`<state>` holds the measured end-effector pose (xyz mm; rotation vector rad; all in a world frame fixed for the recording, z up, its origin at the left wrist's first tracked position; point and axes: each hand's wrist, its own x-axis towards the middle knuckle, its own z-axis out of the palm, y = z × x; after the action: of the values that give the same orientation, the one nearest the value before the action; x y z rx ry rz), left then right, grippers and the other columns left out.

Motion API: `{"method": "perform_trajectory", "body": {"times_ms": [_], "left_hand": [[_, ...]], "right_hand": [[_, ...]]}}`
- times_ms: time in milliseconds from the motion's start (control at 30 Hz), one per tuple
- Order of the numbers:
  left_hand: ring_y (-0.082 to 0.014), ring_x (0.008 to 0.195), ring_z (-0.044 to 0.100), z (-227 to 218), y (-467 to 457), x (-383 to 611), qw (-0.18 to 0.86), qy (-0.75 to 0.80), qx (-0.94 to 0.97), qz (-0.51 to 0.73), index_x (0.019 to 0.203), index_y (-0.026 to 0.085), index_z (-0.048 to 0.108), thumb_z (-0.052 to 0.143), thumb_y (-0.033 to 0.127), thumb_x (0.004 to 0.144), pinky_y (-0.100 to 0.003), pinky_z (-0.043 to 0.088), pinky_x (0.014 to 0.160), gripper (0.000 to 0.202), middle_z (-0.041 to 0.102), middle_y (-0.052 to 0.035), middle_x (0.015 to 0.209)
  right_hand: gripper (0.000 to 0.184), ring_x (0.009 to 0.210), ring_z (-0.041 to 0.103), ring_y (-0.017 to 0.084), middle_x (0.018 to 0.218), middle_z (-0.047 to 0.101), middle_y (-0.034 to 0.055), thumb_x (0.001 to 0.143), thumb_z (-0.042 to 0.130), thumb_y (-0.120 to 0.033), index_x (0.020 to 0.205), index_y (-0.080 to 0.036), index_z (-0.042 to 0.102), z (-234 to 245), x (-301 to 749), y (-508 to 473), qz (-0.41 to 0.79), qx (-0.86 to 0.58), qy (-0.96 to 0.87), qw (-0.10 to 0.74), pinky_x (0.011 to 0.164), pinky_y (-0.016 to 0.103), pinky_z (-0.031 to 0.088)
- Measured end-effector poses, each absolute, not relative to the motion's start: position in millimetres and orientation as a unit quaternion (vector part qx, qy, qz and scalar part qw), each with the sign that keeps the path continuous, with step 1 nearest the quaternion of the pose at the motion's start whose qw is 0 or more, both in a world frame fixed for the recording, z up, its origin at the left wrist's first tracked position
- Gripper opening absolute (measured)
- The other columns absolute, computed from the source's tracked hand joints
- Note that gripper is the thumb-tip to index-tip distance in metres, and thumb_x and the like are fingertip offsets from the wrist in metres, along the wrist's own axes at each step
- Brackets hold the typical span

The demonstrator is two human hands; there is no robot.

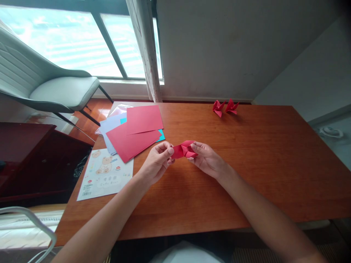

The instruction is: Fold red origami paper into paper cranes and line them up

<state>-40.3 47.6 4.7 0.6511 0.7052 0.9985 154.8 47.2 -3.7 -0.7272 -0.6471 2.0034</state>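
While both forearms reach in over the reddish-brown wooden table (260, 153), a small, partly folded piece of red paper (178, 151) is held just above its surface, close to the middle of the view. The left hand (158, 159) pinches its flat left end between thumb and fingers, and the right hand (206, 157) grips the creased, layered right end in the same way, so the two hands are apart, with the paper spanning the gap between them. Near the far edge, well apart from the hands, two folded red paper figures with pointed flaps (218, 108) sit side by side. Left of the hands, flat rectangular red paper sheets (144, 118) overlap one another, lying over pale lavender sheets (109, 125) and a bright blue sheet (162, 136) whose corner shows. In front of them, partly under the lowest red sheet, lies a white printed sheet with a cartoon bear (105, 186). Beyond the table's left end stands a pale padded chair with dark legs (64, 91), beside the bright window (63, 44).
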Motion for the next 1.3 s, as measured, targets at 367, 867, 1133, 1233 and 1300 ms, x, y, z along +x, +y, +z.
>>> {"method": "perform_trajectory", "body": {"times_ms": [367,867,1133,1233,1300], "left_hand": [[-0.0072,0.066,0.06,6.5,44.1,-34.0,0.783,0.362,0.295,0.411,0.085,0.017,0.06,0.087,0.02,0.069,-0.018,0.05,0.065,0.031,0.064,0.0021,0.079],[-0.0053,0.061,0.053,6.3,45.6,-37.1,0.809,0.309,0.254,0.43,0.083,0.014,0.062,0.083,0.026,0.076,-0.017,0.044,0.06,0.025,0.06,0.0026,0.071],[-0.0057,0.056,0.048,4.8,45.6,-37.4,0.799,0.297,0.282,0.44,0.079,0.018,0.055,0.085,0.03,0.072,-0.018,0.04,0.056,0.033,0.054,0.0052,0.067],[-0.0083,0.061,0.054,8.3,47.4,-38.7,0.763,0.348,0.357,0.411,0.091,0.02,0.061,0.083,0.03,0.074,-0.02,0.042,0.058,0.03,0.061,0.0025,0.074],[-0.012,0.071,0.06,10.7,48.2,-39.0,0.73,0.384,0.405,0.394,0.097,0.019,0.064,0.081,0.032,0.076,-0.022,0.046,0.064,0.03,0.066,-0.0012,0.084]], "right_hand": [[0.02,0.071,0.057,0.009,0.083,0.067,-0.0015,0.074,0.084,-0.03,0.085,-0.019,0.072,-9.7,152.6,48.0,0.775,-0.345,-0.261,0.46,0.07,0.022,0.045],[0.02,0.07,0.057,0.008,0.083,0.069,-0.0003,0.08,0.079,-0.034,0.09,-0.018,0.075,-5.6,150.5,48.2,0.774,-0.34,-0.269,0.46,0.067,0.021,0.045],[0.02,0.073,0.059,0.009,0.086,0.071,0.0005,0.078,0.081,-0.035,0.089,-0.019,0.076,-5.6,151.5,46.7,0.77,-0.338,-0.278,0.464,0.07,0.021,0.048],[0.018,0.071,0.058,0.009,0.081,0.069,-0.0009,0.077,0.082,-0.035,0.083,-0.02,0.075,-3.5,152.5,46.3,0.754,-0.352,-0.287,0.475,0.071,0.022,0.049],[0.018,0.071,0.058,0.009,0.08,0.069,-0.0011,0.077,0.082,-0.035,0.083,-0.019,0.074,-2.4,152.2,45.9,0.731,-0.367,-0.311,0.483,0.072,0.022,0.049]]}}
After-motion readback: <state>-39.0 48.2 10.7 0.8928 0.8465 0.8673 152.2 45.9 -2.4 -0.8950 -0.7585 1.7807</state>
